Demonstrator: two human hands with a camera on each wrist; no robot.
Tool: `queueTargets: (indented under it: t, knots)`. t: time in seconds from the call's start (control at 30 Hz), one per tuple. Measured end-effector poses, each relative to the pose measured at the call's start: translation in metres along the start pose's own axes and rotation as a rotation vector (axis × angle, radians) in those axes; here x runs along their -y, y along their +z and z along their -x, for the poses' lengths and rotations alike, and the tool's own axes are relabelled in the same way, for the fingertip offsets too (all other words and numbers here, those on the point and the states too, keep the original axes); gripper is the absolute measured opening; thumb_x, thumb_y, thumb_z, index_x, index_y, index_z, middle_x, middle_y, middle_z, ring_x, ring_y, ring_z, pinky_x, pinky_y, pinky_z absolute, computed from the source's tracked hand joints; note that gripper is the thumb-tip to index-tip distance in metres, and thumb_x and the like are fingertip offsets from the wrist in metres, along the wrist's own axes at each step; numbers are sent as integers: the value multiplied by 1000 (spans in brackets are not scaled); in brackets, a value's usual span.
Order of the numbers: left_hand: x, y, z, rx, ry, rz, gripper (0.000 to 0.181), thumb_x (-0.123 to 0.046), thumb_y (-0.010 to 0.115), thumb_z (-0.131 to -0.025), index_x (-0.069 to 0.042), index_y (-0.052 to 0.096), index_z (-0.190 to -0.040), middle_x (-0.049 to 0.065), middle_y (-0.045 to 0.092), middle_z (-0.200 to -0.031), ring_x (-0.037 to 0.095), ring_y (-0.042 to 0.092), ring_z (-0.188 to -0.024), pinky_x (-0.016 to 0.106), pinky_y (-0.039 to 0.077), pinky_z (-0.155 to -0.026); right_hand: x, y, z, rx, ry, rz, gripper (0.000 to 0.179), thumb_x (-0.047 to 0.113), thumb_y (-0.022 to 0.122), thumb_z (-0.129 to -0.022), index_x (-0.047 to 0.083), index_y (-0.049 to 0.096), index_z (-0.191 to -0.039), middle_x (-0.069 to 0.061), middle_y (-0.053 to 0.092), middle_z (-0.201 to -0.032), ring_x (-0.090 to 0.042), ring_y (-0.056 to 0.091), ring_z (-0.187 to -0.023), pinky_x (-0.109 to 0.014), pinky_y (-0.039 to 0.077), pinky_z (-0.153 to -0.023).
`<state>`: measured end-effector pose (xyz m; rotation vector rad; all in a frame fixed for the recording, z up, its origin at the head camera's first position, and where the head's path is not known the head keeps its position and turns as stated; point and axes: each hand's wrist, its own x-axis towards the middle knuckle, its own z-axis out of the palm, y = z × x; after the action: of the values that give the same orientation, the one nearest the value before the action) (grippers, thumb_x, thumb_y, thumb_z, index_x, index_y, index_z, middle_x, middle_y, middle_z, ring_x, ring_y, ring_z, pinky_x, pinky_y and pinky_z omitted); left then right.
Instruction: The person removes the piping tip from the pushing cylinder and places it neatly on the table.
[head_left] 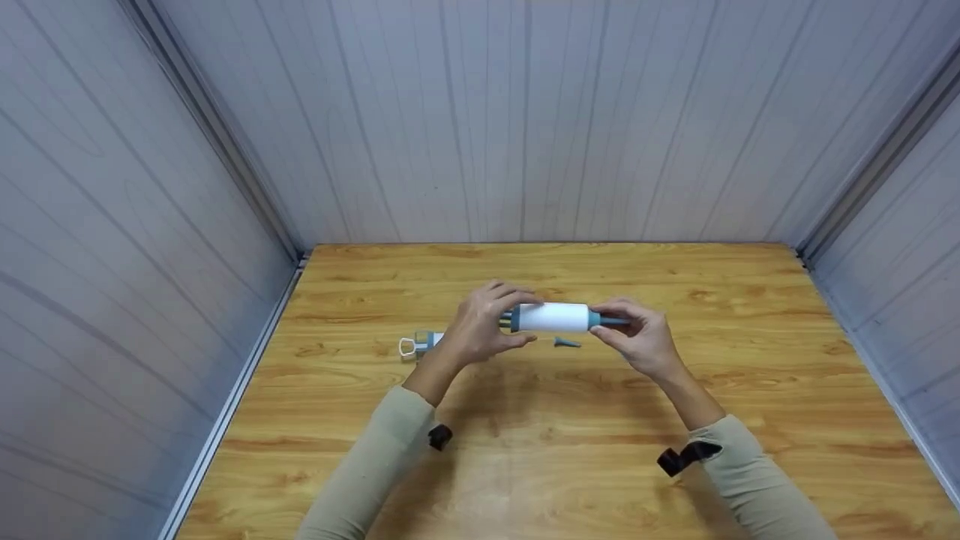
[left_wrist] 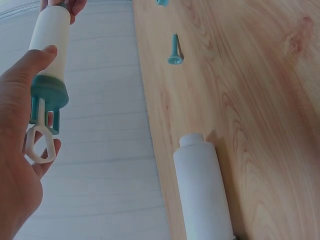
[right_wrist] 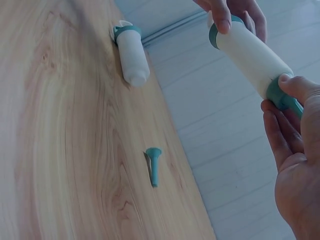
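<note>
A white syringe (head_left: pixel 555 317) with a teal collar and a white pull ring is held level above the wooden table. My left hand (head_left: pixel 480 326) grips its collar end, with the thumb along the white barrel in the left wrist view. At the other end, my right hand (right_wrist: pixel 305 145) pinches the teal nozzle (right_wrist: pixel 280 94) between thumb and fingers. A loose teal nozzle (right_wrist: pixel 154 167) lies on the table below. Another white syringe (left_wrist: pixel 202 185) rests on its side near my left hand, with no nozzle on its neck; in the head view my left hand partly hides it.
The wooden table (head_left: pixel 540 420) meets a pale panel wall (head_left: pixel 480 135) at the back. More panels rise at the left (head_left: pixel 112 247) and right (head_left: pixel 900 262). A bit of another teal piece (left_wrist: pixel 161 2) shows at the top of the left wrist view.
</note>
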<state>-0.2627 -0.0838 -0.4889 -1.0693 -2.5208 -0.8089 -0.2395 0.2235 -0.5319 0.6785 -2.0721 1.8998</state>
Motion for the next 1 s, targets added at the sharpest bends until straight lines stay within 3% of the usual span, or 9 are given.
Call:
queueTargets:
  t: [0.17, 0.4, 0.6, 1.0]
  knots:
    - [-1, -2, 3, 10, 22, -24, 53, -25, 96, -93, -21, 76, -142, 7, 78, -145, 32, 73, -133, 54, 66, -106, 3, 6, 1, 6, 14, -2, 29, -20, 77, -93, -16, 77, -122, 11, 78, -119, -4, 79, -109, -20, 66, -91]
    - [0, -3, 9, -14, 64, -30, 52, -21, 96, -93, -22, 77, -141, 9, 82, -132, 31, 83, -114, 48, 70, -94, 6, 11, 2, 21, 11, -16, 30, -20, 76, -94, -18, 75, -124, 12, 78, -119, -3, 79, -109, -18, 66, -91]
    - [0, -5, 13, -37, 101, -17, 48, -22, 96, -92, -19, 79, -137, 11, 83, -130, 31, 83, -112, 46, 71, -92, 6, 13, 5, 40, 34, -8, 33, -20, 75, -94, -18, 73, -128, 15, 80, -121, -2, 78, -109, -18, 66, -91]
    - [-9, -14, 20, -45, 131, -9, 47, -21, 96, -93, -17, 78, -136, 14, 83, -124, 30, 85, -98, 42, 72, -82, 12, 13, 6, 137, -25, -3, 34, -21, 69, -95, -20, 66, -129, 17, 77, -126, -1, 76, -113, -18, 65, -93]
